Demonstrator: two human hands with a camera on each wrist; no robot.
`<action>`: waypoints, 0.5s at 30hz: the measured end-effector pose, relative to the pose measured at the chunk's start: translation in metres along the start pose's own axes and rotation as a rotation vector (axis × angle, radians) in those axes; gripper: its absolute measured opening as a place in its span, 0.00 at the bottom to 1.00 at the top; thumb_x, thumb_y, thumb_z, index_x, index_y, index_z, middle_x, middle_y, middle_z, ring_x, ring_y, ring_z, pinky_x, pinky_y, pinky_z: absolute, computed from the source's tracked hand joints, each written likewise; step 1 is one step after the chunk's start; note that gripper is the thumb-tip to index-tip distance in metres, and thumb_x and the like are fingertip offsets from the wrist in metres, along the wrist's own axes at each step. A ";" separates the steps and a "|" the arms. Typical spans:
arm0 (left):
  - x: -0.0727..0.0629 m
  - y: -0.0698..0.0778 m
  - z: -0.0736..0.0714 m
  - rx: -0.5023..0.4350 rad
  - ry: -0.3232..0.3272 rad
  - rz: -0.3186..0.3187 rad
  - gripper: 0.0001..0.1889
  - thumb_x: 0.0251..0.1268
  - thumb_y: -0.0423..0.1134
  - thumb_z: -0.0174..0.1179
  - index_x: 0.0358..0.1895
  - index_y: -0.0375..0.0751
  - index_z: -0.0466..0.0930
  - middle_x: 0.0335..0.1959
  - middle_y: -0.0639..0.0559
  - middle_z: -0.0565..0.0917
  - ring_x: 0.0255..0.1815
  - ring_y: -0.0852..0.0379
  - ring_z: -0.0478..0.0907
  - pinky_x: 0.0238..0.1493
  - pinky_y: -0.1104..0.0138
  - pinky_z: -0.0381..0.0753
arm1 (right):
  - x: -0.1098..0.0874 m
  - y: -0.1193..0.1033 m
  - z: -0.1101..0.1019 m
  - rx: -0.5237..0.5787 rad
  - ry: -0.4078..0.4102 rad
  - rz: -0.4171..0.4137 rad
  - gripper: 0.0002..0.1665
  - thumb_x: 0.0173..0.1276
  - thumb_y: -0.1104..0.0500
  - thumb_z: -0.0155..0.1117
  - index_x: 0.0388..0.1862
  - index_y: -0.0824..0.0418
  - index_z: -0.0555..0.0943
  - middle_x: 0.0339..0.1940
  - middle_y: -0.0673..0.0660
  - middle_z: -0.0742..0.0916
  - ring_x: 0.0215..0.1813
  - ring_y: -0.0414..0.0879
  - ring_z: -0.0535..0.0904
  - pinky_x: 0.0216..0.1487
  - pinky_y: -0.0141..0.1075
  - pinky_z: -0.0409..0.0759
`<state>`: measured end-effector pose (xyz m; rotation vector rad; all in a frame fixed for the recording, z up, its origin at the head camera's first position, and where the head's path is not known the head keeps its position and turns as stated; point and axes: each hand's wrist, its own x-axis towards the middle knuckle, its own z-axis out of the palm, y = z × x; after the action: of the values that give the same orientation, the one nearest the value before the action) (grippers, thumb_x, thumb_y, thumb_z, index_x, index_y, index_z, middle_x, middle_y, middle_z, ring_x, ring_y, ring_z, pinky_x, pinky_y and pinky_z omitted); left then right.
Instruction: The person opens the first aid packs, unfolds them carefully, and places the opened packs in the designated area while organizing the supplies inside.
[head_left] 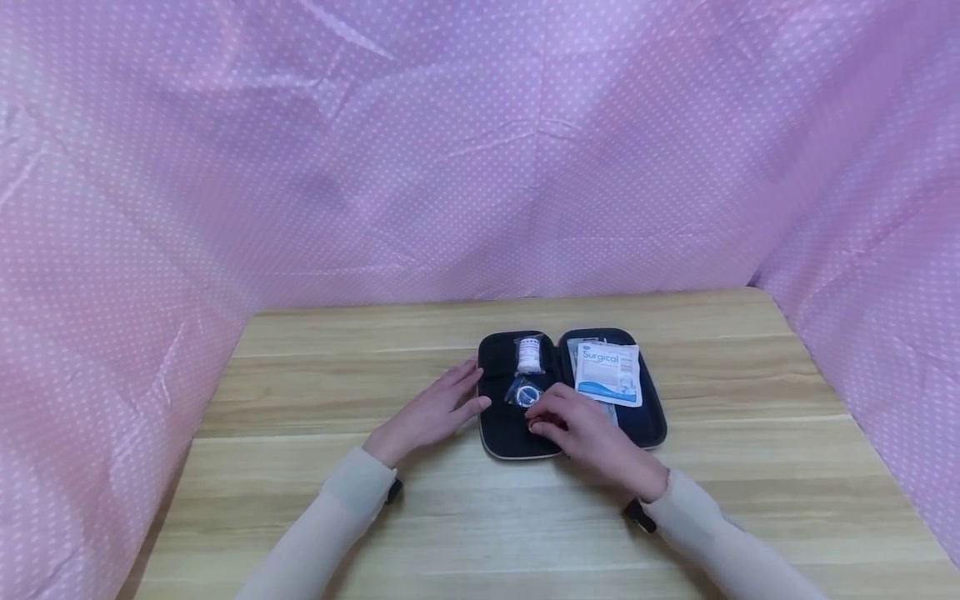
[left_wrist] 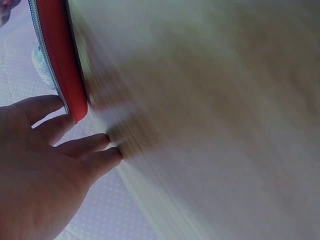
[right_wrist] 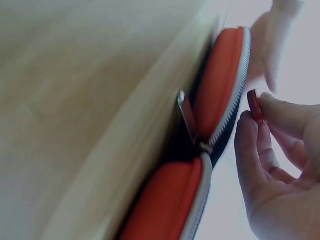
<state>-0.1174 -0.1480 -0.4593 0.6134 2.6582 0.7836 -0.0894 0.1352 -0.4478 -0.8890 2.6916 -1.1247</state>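
A zippered case (head_left: 506,437), black inside and red outside, lies unfolded on the table. My right hand (head_left: 581,425) is over its left half, near the hinge. Thumb and fingertips pinch a small red item (right_wrist: 255,106); its kind cannot be made out. Fairly straight fingers of my left hand (head_left: 431,410) touch the case's left edge. In the left half are a wrapped white roll (head_left: 529,357), seemingly a bandage, and a small clear packet with a blue-and-white round piece (head_left: 528,396). A white packet marked "Surgical" (head_left: 607,375) lies in the right half, over other packets.
The wooden table (head_left: 337,358) extends around the case on all sides. Pink dotted cloth (head_left: 450,167) hangs behind it and at both sides. A metal zipper pull (right_wrist: 186,117) hangs from the case's near side.
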 end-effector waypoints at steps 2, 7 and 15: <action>0.000 0.000 0.000 0.015 0.001 0.004 0.42 0.78 0.64 0.51 0.82 0.39 0.57 0.85 0.48 0.51 0.84 0.44 0.49 0.81 0.51 0.54 | -0.004 0.002 -0.005 0.050 0.050 0.027 0.09 0.70 0.62 0.72 0.48 0.54 0.89 0.45 0.43 0.84 0.46 0.36 0.81 0.49 0.36 0.84; -0.002 0.003 0.000 0.049 0.004 0.015 0.48 0.70 0.62 0.64 0.81 0.36 0.57 0.85 0.46 0.51 0.84 0.42 0.51 0.80 0.50 0.56 | -0.016 0.012 -0.016 0.075 0.193 0.004 0.10 0.66 0.66 0.75 0.45 0.57 0.89 0.43 0.44 0.86 0.44 0.38 0.82 0.44 0.33 0.85; -0.002 0.005 0.001 0.056 -0.001 0.001 0.49 0.67 0.62 0.66 0.82 0.38 0.56 0.86 0.47 0.49 0.84 0.41 0.50 0.80 0.49 0.55 | -0.039 0.026 -0.039 0.065 0.297 0.034 0.12 0.64 0.71 0.74 0.43 0.57 0.89 0.42 0.45 0.87 0.44 0.39 0.82 0.45 0.28 0.83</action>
<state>-0.1135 -0.1441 -0.4571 0.6286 2.6869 0.7105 -0.0813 0.1955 -0.4424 -0.7130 2.8648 -1.4297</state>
